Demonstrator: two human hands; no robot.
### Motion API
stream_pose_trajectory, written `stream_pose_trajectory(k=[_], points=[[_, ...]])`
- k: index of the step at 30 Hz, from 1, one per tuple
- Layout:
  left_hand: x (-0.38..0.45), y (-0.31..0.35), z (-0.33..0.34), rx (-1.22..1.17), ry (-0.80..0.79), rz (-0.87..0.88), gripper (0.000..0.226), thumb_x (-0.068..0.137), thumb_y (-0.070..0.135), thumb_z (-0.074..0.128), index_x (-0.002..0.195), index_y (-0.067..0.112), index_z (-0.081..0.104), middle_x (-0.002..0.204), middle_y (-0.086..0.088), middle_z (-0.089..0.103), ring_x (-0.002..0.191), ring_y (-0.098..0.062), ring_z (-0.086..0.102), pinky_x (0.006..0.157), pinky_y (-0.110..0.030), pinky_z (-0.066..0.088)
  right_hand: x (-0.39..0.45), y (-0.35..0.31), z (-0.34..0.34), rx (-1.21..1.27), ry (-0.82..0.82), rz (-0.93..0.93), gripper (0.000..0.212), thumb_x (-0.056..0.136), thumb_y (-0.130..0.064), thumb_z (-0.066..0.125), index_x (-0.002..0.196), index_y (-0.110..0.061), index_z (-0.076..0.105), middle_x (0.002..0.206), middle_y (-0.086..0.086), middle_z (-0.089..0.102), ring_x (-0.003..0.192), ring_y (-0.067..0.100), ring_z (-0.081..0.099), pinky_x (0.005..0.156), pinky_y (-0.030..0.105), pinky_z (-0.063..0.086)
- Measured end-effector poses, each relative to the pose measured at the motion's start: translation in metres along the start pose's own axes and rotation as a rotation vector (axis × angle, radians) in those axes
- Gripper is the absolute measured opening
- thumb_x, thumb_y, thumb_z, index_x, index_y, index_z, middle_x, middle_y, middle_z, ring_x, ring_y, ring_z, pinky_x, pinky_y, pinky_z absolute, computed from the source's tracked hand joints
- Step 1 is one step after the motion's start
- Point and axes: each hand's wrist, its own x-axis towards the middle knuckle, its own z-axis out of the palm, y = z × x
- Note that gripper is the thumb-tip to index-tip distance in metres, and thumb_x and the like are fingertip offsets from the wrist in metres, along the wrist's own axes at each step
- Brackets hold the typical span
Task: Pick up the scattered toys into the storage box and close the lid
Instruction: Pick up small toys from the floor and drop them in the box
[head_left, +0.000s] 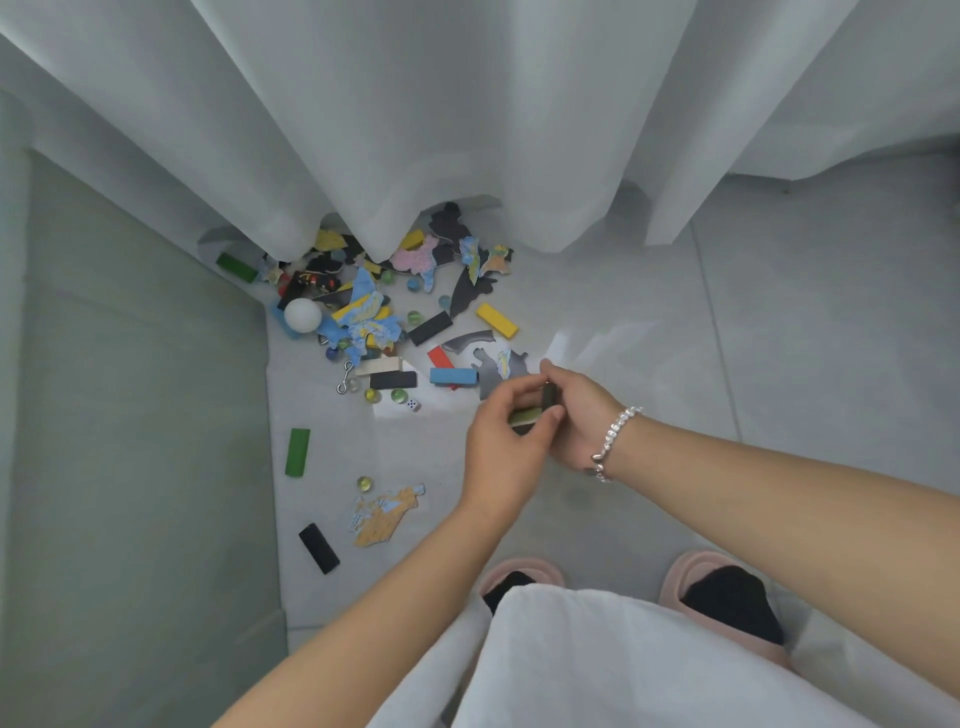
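Note:
My left hand (501, 441) and my right hand (579, 415) meet above the floor. Together they hold a small bundle of blocks: my left fingers curl round an olive-green block (524, 415), and a dark block (549, 396) stands against my right palm. Scattered toys lie beyond them: a yellow block (497, 320), a blue block (453, 376), black blocks (430, 327), a white ball (303, 315), marbles, map-shaped puzzle pieces (366, 317). Nearer lie a green block (297, 452), a black block (319, 548) and an orange puzzle piece (387, 514). No storage box is in view.
A white curtain (467, 130) hangs over the far end of the toy pile and hides part of it. A pale green wall or panel (130, 441) runs along the left. My feet in pink slippers (727, 597) stand on the grey floor tiles.

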Motion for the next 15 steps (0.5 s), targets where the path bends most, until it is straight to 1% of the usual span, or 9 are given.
stream_pose_trajectory(k=[1, 3, 5, 7, 8, 10, 12, 13, 15], points=[[0.0, 0.0, 0.001, 0.025, 0.005, 0.008, 0.031, 0.084, 0.008, 0.064, 0.103, 0.031, 0.059, 0.098, 0.016, 0.063, 0.098, 0.007, 0.057, 0.078, -0.006, 0.045, -0.001, 0.001, 0.0, 0.036, -0.005, 0.009, 0.043, 0.099, -0.037, 0.033, 0.113, -0.002, 0.054, 0.095, 0.015, 0.062, 0.089, 0.028, 0.061, 0.069, 0.036, 0.049], [0.002, 0.001, -0.001, 0.021, 0.03, 0.0, 0.028, 0.085, 0.007, 0.063, 0.105, 0.027, 0.06, 0.102, 0.013, 0.064, 0.097, 0.007, 0.057, 0.078, -0.003, 0.043, -0.002, 0.003, -0.003, 0.074, -0.022, 0.035, 0.044, 0.099, -0.04, 0.033, 0.1, -0.004, 0.059, 0.093, 0.014, 0.063, 0.088, 0.027, 0.061, 0.072, 0.035, 0.049], [0.003, 0.003, -0.001, -0.056, 0.049, -0.063, 0.025, 0.086, 0.006, 0.061, 0.107, 0.021, 0.062, 0.103, 0.009, 0.065, 0.097, 0.004, 0.059, 0.084, -0.009, 0.046, -0.003, 0.005, -0.008, 0.073, -0.039, 0.062, 0.045, 0.098, -0.043, 0.031, 0.092, -0.009, 0.06, 0.091, 0.012, 0.063, 0.087, 0.025, 0.061, 0.076, 0.033, 0.049], [0.001, 0.006, -0.001, -0.097, 0.037, -0.097, 0.024, 0.085, 0.005, 0.062, 0.105, 0.019, 0.063, 0.098, 0.008, 0.067, 0.095, 0.003, 0.061, 0.086, -0.013, 0.048, -0.005, 0.004, -0.01, 0.09, -0.068, 0.092, 0.047, 0.098, -0.045, 0.03, 0.1, -0.009, 0.06, 0.093, 0.012, 0.064, 0.088, 0.025, 0.063, 0.077, 0.033, 0.049], [0.0, 0.007, 0.0, -0.102, 0.025, -0.1, 0.024, 0.084, 0.004, 0.063, 0.104, 0.018, 0.064, 0.096, 0.008, 0.068, 0.094, 0.003, 0.062, 0.085, -0.013, 0.048, -0.006, 0.004, -0.012, 0.088, -0.079, 0.103, 0.047, 0.097, -0.045, 0.03, 0.101, -0.008, 0.059, 0.09, 0.012, 0.066, 0.083, 0.024, 0.066, 0.076, 0.033, 0.049], [-0.001, 0.01, 0.001, -0.141, 0.015, -0.118, 0.024, 0.083, 0.003, 0.064, 0.103, 0.016, 0.065, 0.094, 0.007, 0.068, 0.09, 0.004, 0.063, 0.082, -0.01, 0.049, -0.009, 0.001, -0.014, 0.08, -0.079, 0.114, 0.045, 0.097, -0.044, 0.03, 0.097, -0.008, 0.059, 0.083, 0.011, 0.067, 0.077, 0.023, 0.067, 0.071, 0.032, 0.049], [-0.001, 0.013, 0.001, -0.251, 0.006, -0.161, 0.022, 0.084, 0.001, 0.063, 0.099, 0.017, 0.065, 0.092, 0.005, 0.068, 0.087, 0.002, 0.063, 0.077, -0.01, 0.049, -0.009, 0.001, -0.019, 0.124, -0.087, 0.119, 0.044, 0.096, -0.041, 0.031, 0.099, -0.007, 0.059, 0.091, 0.012, 0.066, 0.086, 0.024, 0.063, 0.078, 0.034, 0.048], [0.0, 0.014, 0.0, -0.32, -0.004, -0.189, 0.022, 0.084, 0.0, 0.062, 0.096, 0.018, 0.065, 0.091, 0.003, 0.069, 0.087, -0.002, 0.064, 0.074, -0.01, 0.049, -0.008, 0.001, -0.021, 0.146, -0.093, 0.125, 0.042, 0.095, -0.038, 0.032, 0.098, -0.007, 0.059, 0.092, 0.013, 0.067, 0.088, 0.024, 0.063, 0.081, 0.034, 0.047], [-0.001, 0.018, 0.002, -0.403, -0.028, -0.231, 0.024, 0.084, -0.003, 0.061, 0.092, 0.02, 0.066, 0.089, 0.002, 0.07, 0.086, -0.007, 0.065, 0.072, -0.012, 0.05, -0.009, 0.004, -0.023, 0.12, -0.129, 0.127, 0.03, 0.09, -0.026, 0.035, 0.09, -0.01, 0.059, 0.082, 0.009, 0.069, 0.079, 0.021, 0.065, 0.079, 0.031, 0.045]])
